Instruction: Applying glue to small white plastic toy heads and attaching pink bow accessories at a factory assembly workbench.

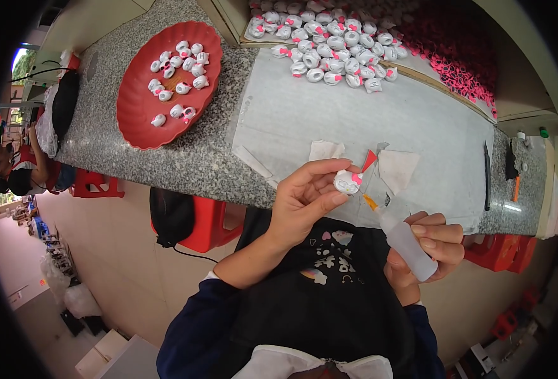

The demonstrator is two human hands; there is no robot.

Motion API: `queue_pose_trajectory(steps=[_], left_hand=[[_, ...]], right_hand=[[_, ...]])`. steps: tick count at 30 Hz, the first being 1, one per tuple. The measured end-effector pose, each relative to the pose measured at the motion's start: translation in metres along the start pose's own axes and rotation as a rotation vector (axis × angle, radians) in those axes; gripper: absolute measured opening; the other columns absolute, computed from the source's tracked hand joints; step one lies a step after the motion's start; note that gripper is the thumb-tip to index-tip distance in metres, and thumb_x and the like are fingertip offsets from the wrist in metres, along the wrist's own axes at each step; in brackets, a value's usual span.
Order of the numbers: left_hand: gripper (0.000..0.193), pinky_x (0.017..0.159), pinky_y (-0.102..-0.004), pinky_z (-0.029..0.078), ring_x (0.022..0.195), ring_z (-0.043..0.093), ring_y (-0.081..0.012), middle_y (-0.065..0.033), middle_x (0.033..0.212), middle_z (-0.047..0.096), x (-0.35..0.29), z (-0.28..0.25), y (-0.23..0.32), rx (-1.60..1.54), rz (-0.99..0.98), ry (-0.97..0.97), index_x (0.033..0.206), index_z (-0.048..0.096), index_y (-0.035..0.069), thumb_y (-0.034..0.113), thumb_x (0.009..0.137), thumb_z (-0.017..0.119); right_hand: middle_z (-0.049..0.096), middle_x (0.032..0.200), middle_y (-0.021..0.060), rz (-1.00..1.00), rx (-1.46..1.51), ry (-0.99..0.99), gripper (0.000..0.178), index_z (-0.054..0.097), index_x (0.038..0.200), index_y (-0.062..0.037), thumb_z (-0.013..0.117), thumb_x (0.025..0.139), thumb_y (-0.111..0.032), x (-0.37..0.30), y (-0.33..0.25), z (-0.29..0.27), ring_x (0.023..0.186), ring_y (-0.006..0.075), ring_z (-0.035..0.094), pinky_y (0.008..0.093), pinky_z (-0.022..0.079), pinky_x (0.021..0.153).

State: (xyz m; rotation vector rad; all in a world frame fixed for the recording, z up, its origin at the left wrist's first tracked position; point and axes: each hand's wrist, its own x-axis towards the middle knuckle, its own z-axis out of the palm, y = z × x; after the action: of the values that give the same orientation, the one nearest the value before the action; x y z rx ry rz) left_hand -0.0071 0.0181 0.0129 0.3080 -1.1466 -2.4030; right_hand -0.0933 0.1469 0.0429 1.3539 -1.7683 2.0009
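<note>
Between the thumb and fingers of my left hand is a small white toy head with a pink bow. My right hand grips a frosted squeeze bottle, tilted so that its yellow-orange tip points toward the toy head. The tip sits just short of the head, and I cannot tell whether anything comes out. Both hands are above the front edge of the white sheet. Paper scraps and a small red triangular piece lie just beyond them.
A red scalloped plate with several white toy heads stands at left. Many more heads are heaped at the back, beside a pile of small pink parts. A thin black tool lies at right. Another person sits far left.
</note>
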Motion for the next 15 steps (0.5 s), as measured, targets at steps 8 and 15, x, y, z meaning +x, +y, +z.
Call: queue_pose_trajectory(steps=[8,15], left_hand=[[0.036,0.082,-0.0289,0.039,0.094,0.050,-0.0182,-0.0155,0.103,0.049,0.0017,0.0003,-0.0020,0.003,-0.009,-0.024,0.106,0.042,-0.003,-0.003,0.072,0.053],[0.034,0.084,-0.0297,0.035,0.097,0.044,-0.0187,-0.0139,0.102,0.047,0.0032,-0.0015,-0.0029,0.234,0.132,-0.071,0.103,0.046,-0.004,-0.007,0.070,0.053]], right_hand=[[0.042,0.078,0.0051,0.018,0.029,0.052,0.039,0.039,0.084,-0.0073,0.069,0.065,-0.023,-0.0054,0.0020,0.0014,0.058,0.0123,0.043,0.0224,0.041,0.046],[0.043,0.078,0.0055,-0.004,-0.007,0.065,0.039,0.040,0.084,-0.0067,0.069,0.065,-0.023,-0.0045,0.0030,0.0018,0.055,0.0118,0.042,0.0222,0.041,0.045]])
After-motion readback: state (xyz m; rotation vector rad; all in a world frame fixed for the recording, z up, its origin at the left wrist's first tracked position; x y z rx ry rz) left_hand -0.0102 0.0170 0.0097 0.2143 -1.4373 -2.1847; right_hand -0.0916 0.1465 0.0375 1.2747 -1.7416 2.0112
